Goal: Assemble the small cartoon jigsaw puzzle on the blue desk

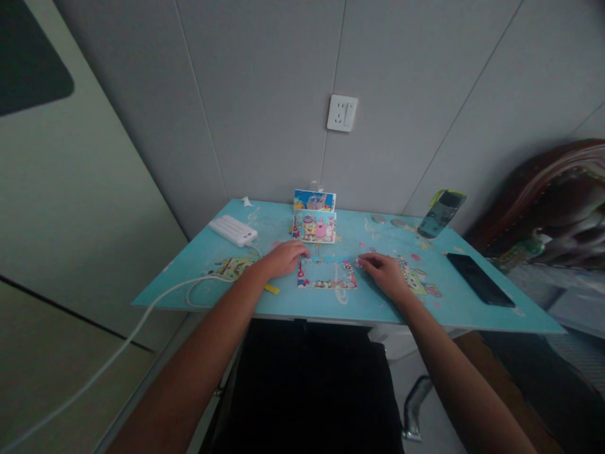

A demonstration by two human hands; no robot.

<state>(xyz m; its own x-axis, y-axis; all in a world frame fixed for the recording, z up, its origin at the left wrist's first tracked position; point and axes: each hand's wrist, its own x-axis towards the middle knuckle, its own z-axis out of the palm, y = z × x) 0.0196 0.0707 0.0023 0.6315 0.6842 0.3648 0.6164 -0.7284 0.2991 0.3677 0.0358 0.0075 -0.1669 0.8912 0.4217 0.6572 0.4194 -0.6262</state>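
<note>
A rectangular border of small colourful jigsaw puzzle pieces (326, 285) lies on the light-blue table between my hands, its middle showing the tabletop. My left hand (285, 258) rests at the border's upper left corner, fingers extended and lying low, with nothing visible in them. At the upper right corner, my right hand (385, 272) pinches a small jigsaw puzzle piece (358, 262) between thumb and fingertips. Behind the border a cartoon picture card (314, 227) stands upright, with a blue picture card (314, 200) behind it. Loose puzzle pieces (418, 280) lie to the right of my right hand.
A white power bank (234, 231) with a white cable (142, 321) sits at the left. More colourful pieces (231, 267) lie by my left forearm. A dark phone (479, 279) and a tinted bottle (440, 214) occupy the right side. The wall borders the table's back edge.
</note>
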